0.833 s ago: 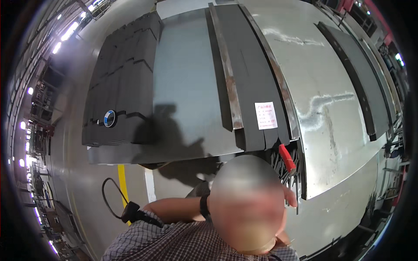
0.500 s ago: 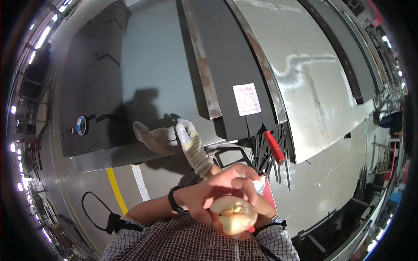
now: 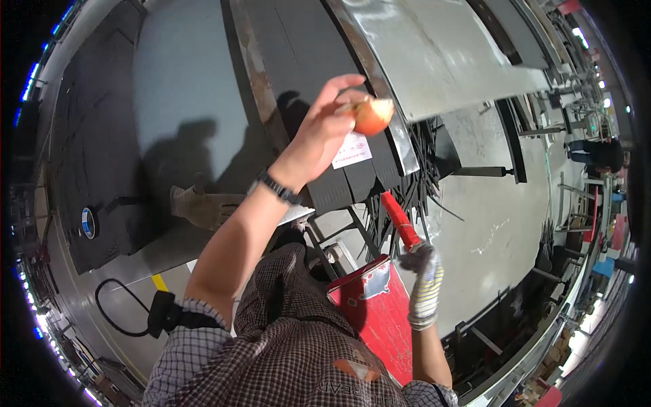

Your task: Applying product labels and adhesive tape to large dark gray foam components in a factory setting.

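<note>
My bare left hand [image 3: 319, 139], with a dark band at its wrist, is raised over the dark stacked sheets. Between its thumb and fingers it pinches a partly eaten red apple [image 3: 373, 117], pale flesh showing on top. At the lower right, my right hand [image 3: 425, 268] wears a grey glove with a yellow-striped cuff. It is beside the lower end of a red tube-shaped piece [image 3: 401, 222]; its blurred fingers look loosely apart, and whether they touch the piece is unclear. A loose grey-brown work glove [image 3: 203, 209] lies on the table's near edge, partly behind my left forearm.
Rusty metal bars [image 3: 261, 85] lie across the dark sheets [image 3: 298, 47], with a white paper label [image 3: 352, 150] near their front. Thin black strips [image 3: 424, 180] hang beside them. Below is a red scuffed board [image 3: 386, 325]. A tape roll [image 3: 88, 222] sits at far left.
My left hand has lifted the apple up and away from my chest. My right hand has left the loose glove's side and moved right to the red piece. The view has shifted right.
</note>
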### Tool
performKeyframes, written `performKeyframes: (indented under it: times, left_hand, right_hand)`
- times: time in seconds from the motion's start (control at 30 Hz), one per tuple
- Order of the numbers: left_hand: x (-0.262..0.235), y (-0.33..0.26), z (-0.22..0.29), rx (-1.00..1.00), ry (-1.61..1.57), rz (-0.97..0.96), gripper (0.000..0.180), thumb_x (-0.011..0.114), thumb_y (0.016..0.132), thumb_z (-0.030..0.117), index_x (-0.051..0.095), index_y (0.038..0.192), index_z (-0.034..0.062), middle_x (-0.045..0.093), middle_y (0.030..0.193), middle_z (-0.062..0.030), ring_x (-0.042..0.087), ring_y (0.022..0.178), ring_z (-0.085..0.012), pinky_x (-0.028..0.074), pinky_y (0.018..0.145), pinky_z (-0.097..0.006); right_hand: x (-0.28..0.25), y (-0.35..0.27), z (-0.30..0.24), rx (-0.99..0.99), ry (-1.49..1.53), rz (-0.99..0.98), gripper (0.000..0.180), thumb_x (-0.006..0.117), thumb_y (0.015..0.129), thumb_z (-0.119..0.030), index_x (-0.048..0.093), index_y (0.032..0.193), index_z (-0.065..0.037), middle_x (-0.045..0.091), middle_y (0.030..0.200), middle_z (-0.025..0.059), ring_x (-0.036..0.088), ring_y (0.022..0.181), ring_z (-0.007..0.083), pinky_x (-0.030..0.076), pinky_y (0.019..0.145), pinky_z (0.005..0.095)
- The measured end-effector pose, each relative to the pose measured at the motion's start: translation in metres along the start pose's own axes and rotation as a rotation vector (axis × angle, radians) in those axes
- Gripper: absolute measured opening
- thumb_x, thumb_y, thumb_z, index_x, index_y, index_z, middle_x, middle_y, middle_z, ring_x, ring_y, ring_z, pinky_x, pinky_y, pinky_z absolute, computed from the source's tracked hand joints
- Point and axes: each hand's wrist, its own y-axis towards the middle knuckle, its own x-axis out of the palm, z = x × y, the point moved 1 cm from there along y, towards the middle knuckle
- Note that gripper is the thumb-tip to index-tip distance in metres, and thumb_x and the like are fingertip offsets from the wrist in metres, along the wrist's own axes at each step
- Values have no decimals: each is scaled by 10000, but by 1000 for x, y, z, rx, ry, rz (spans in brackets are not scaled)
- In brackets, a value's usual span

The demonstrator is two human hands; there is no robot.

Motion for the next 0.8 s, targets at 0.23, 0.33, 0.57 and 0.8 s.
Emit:
performKeyframes:
  times: [0.23,0.33,0.57,0.8]
  left_hand:
    - [-17,46,-73,-95,-454,12,703,755,681,333,500,1283,75,584,1191,-75,546,1033,-214,421,937,-330]
    - [-32,41,-98,-128,-460,185,654,743,691,320,519,1254,73,577,1184,-75,540,999,-222,420,927,-337]
    - [-34,47,-91,-107,-492,246,628,789,686,352,568,1203,72,561,1104,-58,514,941,-200,411,888,-330]
    - [-32,52,-95,-119,-432,201,616,791,690,336,563,1189,57,552,1079,-59,494,893,-189,410,800,-309]
  right_hand:
    - [49,30,-87,-567,-1067,-38,668,707,813,-290,459,1347,26,617,1013,240,637,857,381,520,735,441]
    - [66,41,-85,-366,-1154,-119,621,720,799,-206,476,1335,-10,634,976,222,639,829,396,519,691,468]
    - [67,61,-71,-414,-1365,-282,501,583,894,-193,474,1369,-74,647,786,142,640,587,338,497,516,437]
    - [69,72,-40,-458,-1257,-198,271,500,898,-60,473,1153,27,659,913,212,700,683,337,567,551,441]
